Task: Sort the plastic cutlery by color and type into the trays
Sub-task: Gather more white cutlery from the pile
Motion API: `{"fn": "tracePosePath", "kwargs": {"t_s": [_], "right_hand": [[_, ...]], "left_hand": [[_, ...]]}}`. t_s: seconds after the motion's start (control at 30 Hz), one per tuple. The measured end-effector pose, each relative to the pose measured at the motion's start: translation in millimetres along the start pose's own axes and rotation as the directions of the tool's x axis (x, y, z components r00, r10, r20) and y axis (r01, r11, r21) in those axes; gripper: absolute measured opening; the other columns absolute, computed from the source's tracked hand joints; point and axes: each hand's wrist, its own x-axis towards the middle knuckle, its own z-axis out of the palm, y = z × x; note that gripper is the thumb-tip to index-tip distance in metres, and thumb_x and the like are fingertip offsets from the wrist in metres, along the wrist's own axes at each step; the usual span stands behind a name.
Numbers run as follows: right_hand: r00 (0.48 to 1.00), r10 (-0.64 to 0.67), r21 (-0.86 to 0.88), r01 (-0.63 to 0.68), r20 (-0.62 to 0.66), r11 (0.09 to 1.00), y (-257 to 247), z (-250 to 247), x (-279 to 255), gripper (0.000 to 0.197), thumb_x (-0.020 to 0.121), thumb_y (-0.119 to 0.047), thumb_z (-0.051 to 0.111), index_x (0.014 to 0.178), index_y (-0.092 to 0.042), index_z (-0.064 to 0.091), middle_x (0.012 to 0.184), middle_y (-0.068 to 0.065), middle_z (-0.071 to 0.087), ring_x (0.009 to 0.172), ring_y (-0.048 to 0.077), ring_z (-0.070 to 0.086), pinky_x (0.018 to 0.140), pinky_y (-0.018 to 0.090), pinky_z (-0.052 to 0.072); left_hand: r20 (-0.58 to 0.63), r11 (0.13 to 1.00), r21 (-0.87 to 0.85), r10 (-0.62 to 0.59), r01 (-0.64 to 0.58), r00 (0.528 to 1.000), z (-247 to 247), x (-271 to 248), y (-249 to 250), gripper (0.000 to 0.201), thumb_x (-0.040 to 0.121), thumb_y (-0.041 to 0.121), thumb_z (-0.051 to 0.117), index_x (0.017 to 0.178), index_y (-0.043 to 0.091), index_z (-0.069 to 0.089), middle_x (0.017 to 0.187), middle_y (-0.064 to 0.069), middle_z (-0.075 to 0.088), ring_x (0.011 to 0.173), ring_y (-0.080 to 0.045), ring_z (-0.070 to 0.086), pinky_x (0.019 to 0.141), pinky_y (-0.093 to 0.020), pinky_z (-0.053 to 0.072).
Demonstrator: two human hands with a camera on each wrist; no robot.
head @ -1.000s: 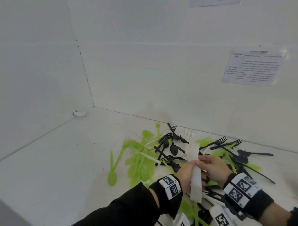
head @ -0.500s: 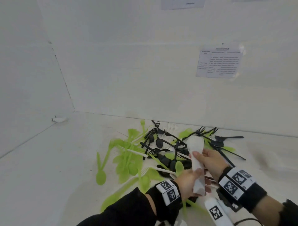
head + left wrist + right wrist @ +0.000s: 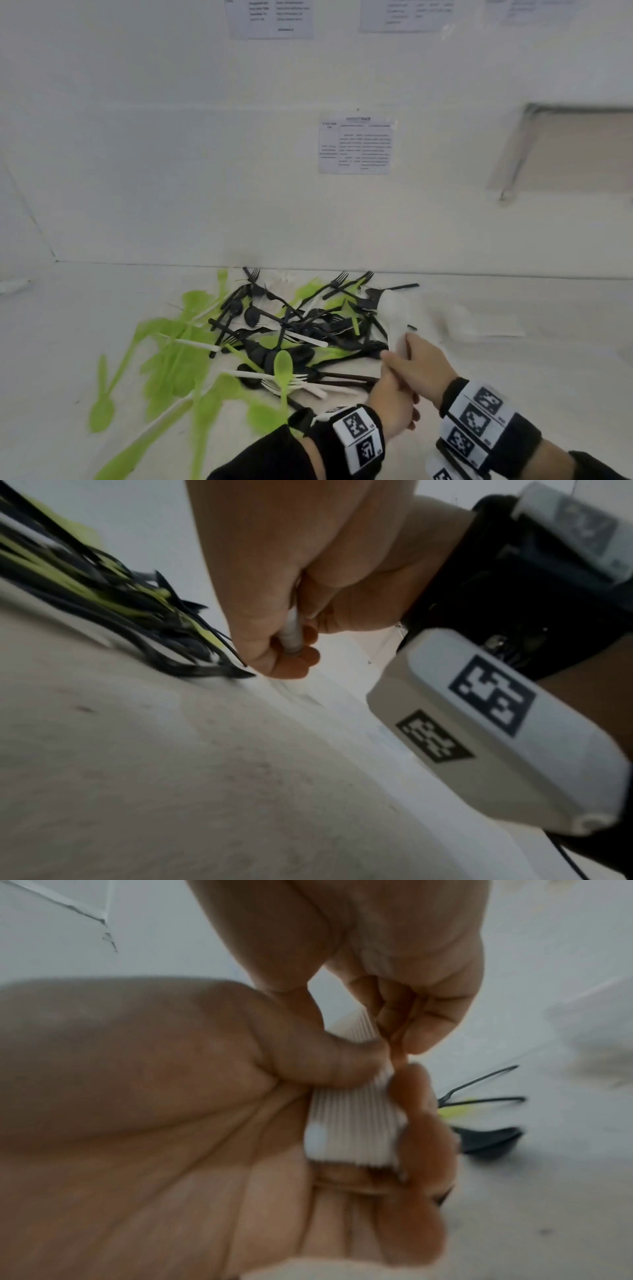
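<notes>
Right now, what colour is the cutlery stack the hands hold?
White stack of cutlery; clearest in the right wrist view.

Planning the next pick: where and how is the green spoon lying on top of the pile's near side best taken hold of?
Pinch the green spoon by its thin handle, coming from above on the near side. It lies topmost, bowl away, its handle pointing toward the person, over black cutlery, so it should lift free.

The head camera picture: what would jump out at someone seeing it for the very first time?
First, the tangled pile of green, black and white plastic cutlery on the white table, up against the back wall. Then, just right of the pile, the left hand and right hand together grip a stack of white cutlery. Checkered marker bands on both wrists stand out too.
</notes>
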Motion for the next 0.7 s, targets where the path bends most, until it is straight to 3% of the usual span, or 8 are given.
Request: {"fn": "tracePosePath", "kwargs": {"t_s": [0.07,0.13,0.27,0.33,0.43,0.5,0.57,0.7], "right_hand": [[1.000,0.028,0.038,-0.028,0.005,0.999,16.7,-24.4,3.2,0.024,0.086,-0.026,0.062,0.095,-0.010,0.048,0.092,0.005,0.060,0.082,0.016,0.057,0.077,0.028,0.047],[0.998,0.061,0.108,-0.061,-0.003,0.992,32.0,-51.3,7.7,0.041,0.084,-0.022,0.065,0.119,-0.011,0.048,0.111,0.009,0.062,0.101,0.022,0.059,0.087,0.030,0.047],[0.997,-0.023,0.042,0.026,-0.070,0.999,60.7,-121.3,28.9,0.029,0.082,-0.015,0.066,0.109,-0.013,0.058,0.106,0.007,0.066,0.101,0.023,0.062,0.092,0.035,0.048],[0.993,-0.086,-0.063,0.082,-0.074,0.995,75.9,-162.9,45.1,0.035,0.082,-0.017,0.066,0.116,-0.015,0.057,0.108,0.005,0.065,0.097,0.019,0.061,0.087,0.030,0.046],[0.992,-0.113,-0.363,0.124,0.052,0.924,100.6,-209.9,73.7,0.041,0.086,-0.021,0.064,0.125,-0.018,0.055,0.118,0.002,0.061,0.097,0.017,0.056,0.082,0.020,0.036],[0.984,-0.094,-0.509,0.160,0.154,0.846,118.1,-223.7,93.8,0.046,0.085,-0.017,0.064,0.130,-0.017,0.053,0.127,0.002,0.057,0.111,0.018,0.054,0.084,0.016,0.033],[0.967,-0.050,-0.591,0.194,0.251,0.783,130.8,-228.7,111.7,0.052,0.084,-0.013,0.066,0.134,-0.018,0.050,0.132,0.002,0.054,0.120,0.016,0.050,0.090,0.016,0.034],[0.916,-0.007,-0.661,0.295,0.401,0.689,140.9,-223.8,137.9,0.050,0.082,-0.012,0.068,0.130,-0.014,0.053,0.131,0.005,0.055,0.120,0.019,0.050,0.096,0.020,0.036]], "left_hand": [[0.010,0.999,-0.042,-0.015,0.016,1.000,25.8,11.3,5.8,0.046,0.100,0.021,0.022,0.142,0.033,0.008,0.078,0.001,0.043,0.054,-0.008,0.039,0.048,-0.019,0.035],[0.031,1.000,-0.027,-0.006,0.007,1.000,48.2,23.6,13.3,0.041,0.098,0.017,0.029,0.134,0.032,0.017,0.087,0.001,0.048,0.060,-0.008,0.043,0.053,-0.020,0.037],[0.069,1.000,0.006,-0.007,0.007,0.998,81.7,53.8,34.0,0.044,0.092,0.008,0.044,0.133,0.018,0.031,0.114,0.001,0.046,0.087,-0.007,0.048,0.063,-0.012,0.039],[0.007,0.999,-0.054,0.001,-0.001,1.000,89.7,77.3,39.7,0.046,0.091,0.009,0.046,0.135,0.016,0.037,0.126,-0.002,0.043,0.104,-0.012,0.044,0.071,-0.012,0.038],[-0.201,0.997,-0.071,0.007,-0.021,0.980,92.3,115.6,43.8,0.046,0.092,0.014,0.045,0.138,0.011,0.040,0.143,-0.011,0.039,0.124,-0.019,0.042,0.097,-0.021,0.034],[-0.281,0.996,-0.086,-0.004,-0.021,0.960,90.7,137.8,46.5,0.044,0.098,0.008,0.037,0.142,0.008,0.034,0.148,-0.009,0.034,0.135,-0.020,0.034,0.108,-0.024,0.027],[-0.326,0.996,-0.084,-0.004,-0.025,0.945,89.3,158.0,49.1,0.046,0.099,0.007,0.034,0.145,0.007,0.030,0.152,-0.008,0.029,0.140,-0.020,0.028,0.111,-0.026,0.023],[-0.386,1.000,0.010,-0.004,0.008,0.922,91.7,191.8,47.0,0.048,0.100,0.014,0.032,0.147,0.011,0.025,0.154,-0.004,0.025,0.142,-0.020,0.024,0.113,-0.026,0.018]]}}
